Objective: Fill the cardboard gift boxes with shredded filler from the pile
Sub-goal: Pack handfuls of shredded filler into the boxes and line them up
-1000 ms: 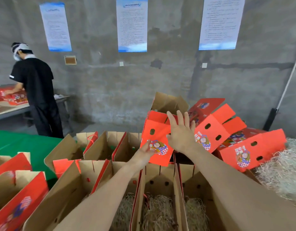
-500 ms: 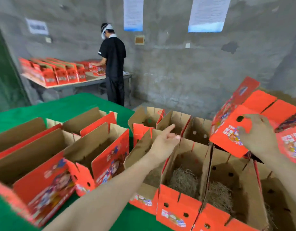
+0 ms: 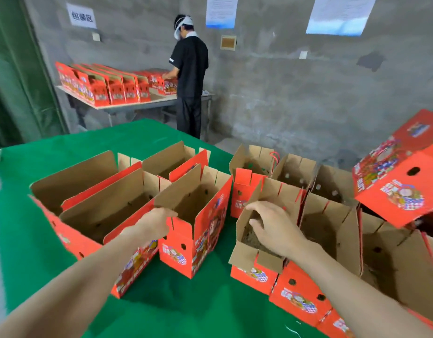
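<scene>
Gripping the near-end flap of an open, empty box (image 3: 205, 230) with the left hand (image 3: 157, 222), fingers curled at its corner edge. Reaching the right hand (image 3: 275, 226) down into the mouth of the next box (image 3: 253, 274), just right of the left hand, with fingers bent downward over shredded filler (image 3: 249, 237) lying in its bottom. Can't tell whether pinching filler, holding the wall or only touching. Both boxes upright on the green desk (image 3: 186, 308), flaps up, narrow gap between them.

Left of the left hand: more open boxes (image 3: 93, 206), side by side, bare cardboard inside. Right of and beyond the right hand: further open boxes (image 3: 330, 181), packed wall to wall. Far right of the right hand: closed red box (image 3: 400, 191), tilted, sitting on top of those open ones.

Well beyond both hands: person in black (image 3: 190, 69) standing at a second desk (image 3: 127, 107) by the wall, with a row of red boxes (image 3: 108, 86) on it.
</scene>
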{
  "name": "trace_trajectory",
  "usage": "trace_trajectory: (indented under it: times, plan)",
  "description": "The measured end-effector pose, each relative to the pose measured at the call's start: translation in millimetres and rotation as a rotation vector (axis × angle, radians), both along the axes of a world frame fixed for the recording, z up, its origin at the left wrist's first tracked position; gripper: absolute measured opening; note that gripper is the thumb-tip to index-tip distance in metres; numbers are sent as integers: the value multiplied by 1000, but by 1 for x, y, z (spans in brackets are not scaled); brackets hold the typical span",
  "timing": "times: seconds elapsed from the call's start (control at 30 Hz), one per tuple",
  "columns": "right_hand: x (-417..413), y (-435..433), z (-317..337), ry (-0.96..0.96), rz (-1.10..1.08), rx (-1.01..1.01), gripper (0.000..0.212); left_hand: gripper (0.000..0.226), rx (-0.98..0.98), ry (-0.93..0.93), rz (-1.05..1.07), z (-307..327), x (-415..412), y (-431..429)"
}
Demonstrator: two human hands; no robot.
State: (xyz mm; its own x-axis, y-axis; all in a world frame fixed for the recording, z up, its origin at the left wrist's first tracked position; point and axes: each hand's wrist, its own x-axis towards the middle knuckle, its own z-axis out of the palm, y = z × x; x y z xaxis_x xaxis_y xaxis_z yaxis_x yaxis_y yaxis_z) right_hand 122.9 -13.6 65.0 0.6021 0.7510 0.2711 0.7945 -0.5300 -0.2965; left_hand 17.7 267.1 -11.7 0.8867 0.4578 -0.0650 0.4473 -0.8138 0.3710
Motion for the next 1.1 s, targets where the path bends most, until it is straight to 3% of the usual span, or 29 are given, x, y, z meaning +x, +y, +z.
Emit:
trace_trajectory:
  times: [0.1,0.3,0.37,0.53,0.63,0.7,0.73,0.77,0.83,0.87,0.93,1.0,1.1]
  plan:
    - [-14,6,-14,65,-29,-59,32,39,312,53,-102,-5,9,9]
    - [-39,-12,-55,196,-75,-153,30,14,472,8,-217,-21,26,5]
    - [-45,-20,-66,204,-93,-160,28,4,426,-1,-265,-17,27,-3]
    - [-44,-38,-74,305,-189,-107,25,14,401,50,-538,8,11,-80]
    - [-45,-39,-68,620,-375,-10,42,21,229,-56,-731,12,-12,-136]
    - [-51,-40,-68,870,-446,-65,56,31,78,-143,-718,11,-16,-150]
    - [-55,-41,-70,903,-440,-135,61,27,53,-211,-647,9,-12,-147]
    - [-59,-43,-74,914,-421,-179,68,21,82,-270,-567,7,-5,-140]
    - [-68,-42,-81,924,-353,-193,79,51,279,-218,-464,-4,7,-117]
    - [-72,-39,-83,887,-316,-195,76,70,340,-117,-460,-9,11,-106]
    - [-78,-30,-87,639,-268,-244,52,88,362,-5,-469,-18,17,-94]
    - [-82,-24,-87,463,-279,-231,31,87,342,-61,-471,-25,22,-93]
    - [-81,-35,-79,505,-267,-179,24,74,376,-162,-431,-20,27,-99]
